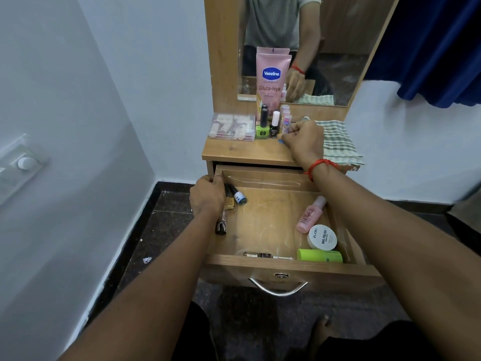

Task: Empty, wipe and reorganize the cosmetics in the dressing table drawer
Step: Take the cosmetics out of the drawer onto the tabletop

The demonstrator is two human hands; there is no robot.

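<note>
Nearest the camera, the pulled-out drawer (pixel 291 269) shows its curved metal handle (pixel 278 287) and a small keyhole above it. Along the inside of the front wall lie a slim clear bottle (pixel 263 255) and a lime-green tube (pixel 320 255); just beyond the tube sits a white jar (pixel 322 237) printed "zudio NAIL POLISH", and past that a pink pump bottle (pixel 311 214) lies tilted by the right wall. At the left rear corner the left hand (pixel 208 195) curls over the drawer's side wall, fingers closed on the edge, covering part of a dark tube (pixel 221 225), a gold nail polish (pixel 229 201) and a blue-capped bottle (pixel 239 196). On the tabletop (pixel 234 149), the right hand (pixel 303 142) is closed in a fist, pinching something small and blue that cannot be made out, beside a green-striped cloth (pixel 338 142). Behind stand a green nail polish (pixel 262 127), a black one (pixel 274 126), a clear plastic box (pixel 231 127) and a pink tube (pixel 272 79) reading "Vaseline Gluta-Hya", against the mirror (pixel 338 48).
</note>
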